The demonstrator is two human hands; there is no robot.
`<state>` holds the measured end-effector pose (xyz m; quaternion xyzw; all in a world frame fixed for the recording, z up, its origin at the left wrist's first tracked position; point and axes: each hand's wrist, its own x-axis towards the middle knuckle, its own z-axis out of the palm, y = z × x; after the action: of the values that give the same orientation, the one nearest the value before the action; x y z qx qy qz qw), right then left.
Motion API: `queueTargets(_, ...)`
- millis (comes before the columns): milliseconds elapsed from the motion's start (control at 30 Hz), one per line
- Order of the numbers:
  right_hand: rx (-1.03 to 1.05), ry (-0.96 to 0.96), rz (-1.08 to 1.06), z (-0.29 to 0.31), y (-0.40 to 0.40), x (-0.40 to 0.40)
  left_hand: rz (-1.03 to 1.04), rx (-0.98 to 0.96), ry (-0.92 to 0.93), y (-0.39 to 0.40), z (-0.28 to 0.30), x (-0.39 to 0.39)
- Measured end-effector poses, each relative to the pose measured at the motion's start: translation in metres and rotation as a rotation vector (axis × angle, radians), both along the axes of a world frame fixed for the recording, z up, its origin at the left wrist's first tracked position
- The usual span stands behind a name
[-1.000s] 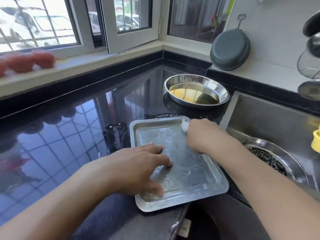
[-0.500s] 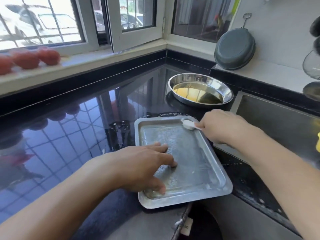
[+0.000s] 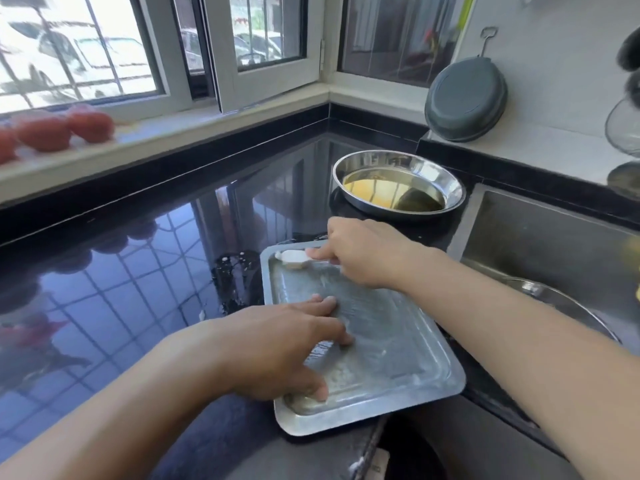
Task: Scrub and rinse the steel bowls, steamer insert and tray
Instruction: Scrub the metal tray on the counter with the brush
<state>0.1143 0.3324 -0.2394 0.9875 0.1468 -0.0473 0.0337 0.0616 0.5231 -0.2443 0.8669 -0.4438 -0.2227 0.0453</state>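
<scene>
A soapy rectangular steel tray [image 3: 398, 362] lies on the black counter beside the sink. My left hand [image 3: 277, 344] presses flat on the tray's near-left part, fingers spread. My right hand [image 3: 367, 254] grips a small white brush [image 3: 294, 259] whose head touches the tray's far-left corner. A round steel bowl [image 3: 398, 183] holding yellowish liquid stands behind the tray. Another steel bowl or insert [image 3: 561, 303] lies in the sink, mostly hidden by my right forearm.
The steel sink [image 3: 540, 233] opens to the right of the tray. A grey pan [image 3: 465, 100] leans against the back wall. Red tomatoes [image 3: 65, 129] lie on the window sill at left. The glossy counter [image 3: 121, 289] spreads to the left.
My right hand has moved the brush from the tray's far-right corner leftward along the far edge to the far-left corner. My left hand stays pressed on the tray.
</scene>
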Motion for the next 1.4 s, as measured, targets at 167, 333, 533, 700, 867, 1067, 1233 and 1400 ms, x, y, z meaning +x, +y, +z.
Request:
queueTargets(167,-0.044,-0.025,-0.113,0.007,-0.019,-0.014,-0.011,0.002,0.028,-0.002,0.001,0.000)
queueTargets(333,0.001,0.055,0.067,-0.007,0.017,-0.023,-0.053,-0.018,0.021,-0.004,0.000,-0.004)
queueTargets(533,0.013,0.021,-0.096,-0.003,0.017,-0.009,-0.085,-0.038,0.041,-0.002,-0.004,-0.001)
queueTargets(700,0.072,0.281,0.062,0.011,0.005,-0.032,-0.098,-0.049,0.018,-0.003,-0.002,-0.002)
queueTargets(867,0.045,0.063,-0.111,0.003,0.012,-0.015,-0.106,-0.053,0.042,-0.003,-0.004,-0.005)
queueTargets(1067,0.036,0.154,-0.020,0.003,-0.005,-0.035,-0.103,-0.046,0.043,-0.003,-0.005,-0.004)
queueTargets(1233,-0.037,0.111,-0.221,0.010,-0.045,-0.035,-0.088,-0.042,0.067,-0.003,-0.005,-0.004)
queueTargets(1400,0.040,0.166,-0.029,-0.004,-0.011,-0.063,-0.091,-0.045,0.047,-0.003,-0.002,-0.005)
